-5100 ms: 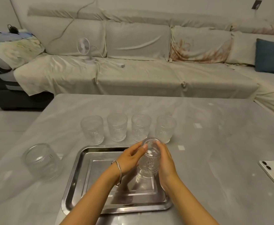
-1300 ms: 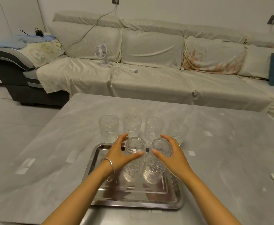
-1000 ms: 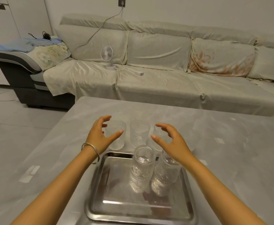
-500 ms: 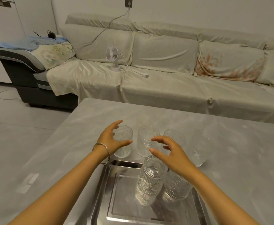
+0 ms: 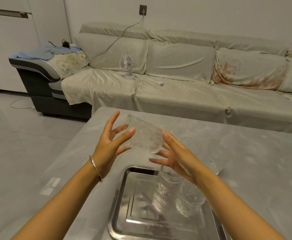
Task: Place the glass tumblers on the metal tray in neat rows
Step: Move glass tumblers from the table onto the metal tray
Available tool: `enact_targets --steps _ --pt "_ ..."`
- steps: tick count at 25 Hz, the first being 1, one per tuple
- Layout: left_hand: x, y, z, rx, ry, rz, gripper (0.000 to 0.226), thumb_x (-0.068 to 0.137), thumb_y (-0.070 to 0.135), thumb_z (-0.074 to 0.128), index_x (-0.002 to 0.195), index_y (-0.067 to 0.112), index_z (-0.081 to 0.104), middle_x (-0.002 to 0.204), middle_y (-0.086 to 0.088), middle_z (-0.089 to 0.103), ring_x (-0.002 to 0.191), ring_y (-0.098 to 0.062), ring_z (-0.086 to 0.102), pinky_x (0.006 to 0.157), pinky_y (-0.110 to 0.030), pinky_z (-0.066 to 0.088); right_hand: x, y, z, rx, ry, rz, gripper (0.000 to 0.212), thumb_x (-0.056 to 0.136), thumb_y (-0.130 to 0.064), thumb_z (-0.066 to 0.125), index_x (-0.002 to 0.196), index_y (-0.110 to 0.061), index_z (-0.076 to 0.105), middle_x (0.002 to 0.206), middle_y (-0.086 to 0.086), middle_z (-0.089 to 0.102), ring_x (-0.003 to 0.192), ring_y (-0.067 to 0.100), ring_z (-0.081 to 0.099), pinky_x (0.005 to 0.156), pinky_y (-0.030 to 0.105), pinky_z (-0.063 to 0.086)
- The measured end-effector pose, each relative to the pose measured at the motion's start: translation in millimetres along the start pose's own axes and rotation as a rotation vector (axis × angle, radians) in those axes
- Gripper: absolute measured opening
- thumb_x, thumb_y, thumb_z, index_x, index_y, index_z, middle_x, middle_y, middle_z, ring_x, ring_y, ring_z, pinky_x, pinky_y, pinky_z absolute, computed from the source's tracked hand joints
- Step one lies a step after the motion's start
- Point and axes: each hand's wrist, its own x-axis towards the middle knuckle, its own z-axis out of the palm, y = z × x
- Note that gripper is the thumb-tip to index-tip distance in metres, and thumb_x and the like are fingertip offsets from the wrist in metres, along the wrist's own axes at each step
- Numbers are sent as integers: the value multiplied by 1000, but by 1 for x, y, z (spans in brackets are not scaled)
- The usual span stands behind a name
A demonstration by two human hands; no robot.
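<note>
A ribbed glass tumbler (image 5: 144,135) hangs tilted on its side above the grey table, its mouth pointing up-left. My left hand (image 5: 109,147) cups its mouth end with thumb and fingers spread around it. My right hand (image 5: 175,159) touches its base with the fingertips. Below lies the metal tray (image 5: 122,203) at the near edge. Two tumblers stand side by side in its far right part, one on the left (image 5: 164,187) and one on the right (image 5: 192,196), partly hidden by my right wrist. Two more tumblers stand on the table behind, one nearer the middle (image 5: 192,144) and one further right (image 5: 216,158).
The grey table (image 5: 263,153) runs to a covered sofa (image 5: 176,97) behind it. A small white fan (image 5: 126,64) and a power strip sit on the sofa seat. White tape marks (image 5: 52,185) lie on the table at left.
My left hand has lifted the leftmost tumbler off the table row and tipped it sideways; my right hand has risen from the tray to meet its base. The view has shifted left.
</note>
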Motion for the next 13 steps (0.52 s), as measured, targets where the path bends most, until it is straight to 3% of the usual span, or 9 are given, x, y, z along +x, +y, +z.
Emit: enact_targets --steps 4,9,13 --pt "-20 -6 -8 -45 -112 -54 66 68 35 69 126 48 42 132 1 50 116 -21 57 85 -31 55 -8 -2 9 8 40 -31 64 71 -46 71 130 -33 53 140 4 52 123 29 54 92 42 54" --pt "-31 -14 -24 430 -200 -48 68 57 48 74 118 36 48 117 8 57 105 -14 60 71 -18 55 -13 -15 20 -292 58 -181 61 61 -42 78 119 -36 59 122 -2 60 100 15 69 76 28 58" --pt "-28 -14 -27 639 -290 -16 58 66 56 68 117 34 51 117 8 60 108 -10 58 81 -24 54 -13 -19 31 -493 11 -211 61 62 -43 77 119 -39 56 121 -9 59 106 14 63 86 30 55"
